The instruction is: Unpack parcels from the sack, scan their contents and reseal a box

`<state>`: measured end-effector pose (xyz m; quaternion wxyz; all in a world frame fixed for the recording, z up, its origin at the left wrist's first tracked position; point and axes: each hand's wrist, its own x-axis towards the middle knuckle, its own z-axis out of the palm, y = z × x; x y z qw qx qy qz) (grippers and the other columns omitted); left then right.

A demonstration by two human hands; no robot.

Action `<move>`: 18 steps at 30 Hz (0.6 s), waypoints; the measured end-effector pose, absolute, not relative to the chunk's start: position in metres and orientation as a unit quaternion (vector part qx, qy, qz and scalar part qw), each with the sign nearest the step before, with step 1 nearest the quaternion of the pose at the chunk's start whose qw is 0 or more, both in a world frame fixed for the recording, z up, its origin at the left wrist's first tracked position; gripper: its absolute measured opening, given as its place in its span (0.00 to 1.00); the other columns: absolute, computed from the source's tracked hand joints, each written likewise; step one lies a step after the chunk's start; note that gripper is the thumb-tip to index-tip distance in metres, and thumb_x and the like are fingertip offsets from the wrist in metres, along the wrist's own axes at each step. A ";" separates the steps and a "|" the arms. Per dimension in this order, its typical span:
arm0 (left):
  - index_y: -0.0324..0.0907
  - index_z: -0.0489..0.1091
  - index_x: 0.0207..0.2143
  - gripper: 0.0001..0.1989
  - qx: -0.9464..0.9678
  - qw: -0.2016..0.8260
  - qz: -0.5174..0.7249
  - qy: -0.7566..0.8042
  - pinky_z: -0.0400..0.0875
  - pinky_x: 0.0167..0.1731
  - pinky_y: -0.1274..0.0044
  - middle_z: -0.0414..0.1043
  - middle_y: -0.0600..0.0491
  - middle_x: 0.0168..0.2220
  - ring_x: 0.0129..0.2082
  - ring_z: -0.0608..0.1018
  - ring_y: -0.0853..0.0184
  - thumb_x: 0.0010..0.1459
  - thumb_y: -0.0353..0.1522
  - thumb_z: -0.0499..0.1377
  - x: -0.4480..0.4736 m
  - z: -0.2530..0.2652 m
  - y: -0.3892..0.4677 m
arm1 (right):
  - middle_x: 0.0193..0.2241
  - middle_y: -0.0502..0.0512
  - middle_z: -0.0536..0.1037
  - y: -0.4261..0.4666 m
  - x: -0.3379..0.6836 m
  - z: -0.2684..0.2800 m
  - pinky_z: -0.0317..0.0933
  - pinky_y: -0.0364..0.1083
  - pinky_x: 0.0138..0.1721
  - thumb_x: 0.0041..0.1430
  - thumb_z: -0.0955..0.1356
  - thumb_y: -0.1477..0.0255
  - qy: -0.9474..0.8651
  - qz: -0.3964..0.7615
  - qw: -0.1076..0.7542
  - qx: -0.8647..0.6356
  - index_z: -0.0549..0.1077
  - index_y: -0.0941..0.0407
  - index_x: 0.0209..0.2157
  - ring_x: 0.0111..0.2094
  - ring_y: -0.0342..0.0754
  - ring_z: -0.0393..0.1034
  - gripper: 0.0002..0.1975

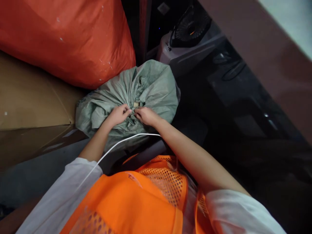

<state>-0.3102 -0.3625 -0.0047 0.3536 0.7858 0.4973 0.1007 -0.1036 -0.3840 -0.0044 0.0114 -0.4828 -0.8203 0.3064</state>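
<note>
A full grey-green woven sack [158,84] stands in front of me, its mouth gathered into tight folds at the middle. My left hand [119,114] pinches the gathered edge from the left. From the right, my right hand [146,115] pinches the same bunched mouth, its fingertips close to those of the left. Between the hands a small gap in the folds shows something pale yellow that I cannot make out. A thin white cord [126,139] arcs across just below the sack, passing by my right forearm.
A large orange-red sack [73,39] bulges at the upper left, against the green one. Below it stands a cardboard box [31,94]. A black fan [191,27] sits on a pale container [165,48] at the back. A table edge [275,52] slants along the right.
</note>
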 end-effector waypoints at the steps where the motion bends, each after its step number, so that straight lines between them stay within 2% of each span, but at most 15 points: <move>1: 0.43 0.73 0.42 0.09 0.793 0.347 0.076 0.494 0.64 0.33 0.75 0.75 0.55 0.27 0.28 0.75 0.64 0.64 0.38 0.58 -0.308 0.003 -0.354 | 0.40 0.62 0.79 -0.385 -0.103 -0.006 0.52 0.45 0.36 0.71 0.60 0.69 -0.817 0.312 0.023 -0.484 0.76 0.59 0.43 0.37 0.51 0.71 0.15; 4: 0.46 0.75 0.50 0.13 0.843 0.312 0.007 0.439 0.66 0.38 0.74 0.79 0.52 0.32 0.35 0.79 0.59 0.63 0.35 0.60 -0.298 0.017 -0.334 | 0.41 0.63 0.79 -0.387 -0.099 -0.010 0.54 0.45 0.39 0.70 0.60 0.71 -0.811 0.326 0.057 -0.483 0.77 0.60 0.42 0.39 0.52 0.70 0.14; 7: 0.45 0.77 0.47 0.12 0.881 0.269 -0.058 0.385 0.66 0.41 0.73 0.79 0.48 0.37 0.40 0.80 0.56 0.64 0.35 0.59 -0.289 0.020 -0.328 | 0.40 0.63 0.78 -0.388 -0.098 -0.012 0.55 0.45 0.41 0.68 0.61 0.72 -0.807 0.334 0.078 -0.481 0.77 0.61 0.40 0.39 0.52 0.70 0.13; 11: 0.41 0.76 0.42 0.11 0.900 0.197 -0.093 0.377 0.66 0.39 0.72 0.78 0.45 0.37 0.38 0.79 0.55 0.65 0.34 0.56 -0.286 0.015 -0.333 | 0.37 0.62 0.77 -0.387 -0.098 -0.010 0.56 0.45 0.39 0.65 0.62 0.74 -0.810 0.330 0.089 -0.477 0.76 0.61 0.36 0.37 0.51 0.69 0.11; 18: 0.41 0.75 0.35 0.10 0.865 0.256 0.020 0.431 0.61 0.32 0.75 0.75 0.50 0.30 0.30 0.74 0.63 0.63 0.32 0.54 -0.296 -0.015 -0.337 | 0.37 0.60 0.77 -0.386 -0.096 -0.004 0.55 0.44 0.39 0.64 0.64 0.74 -0.813 0.338 0.081 -0.468 0.74 0.60 0.33 0.37 0.50 0.69 0.08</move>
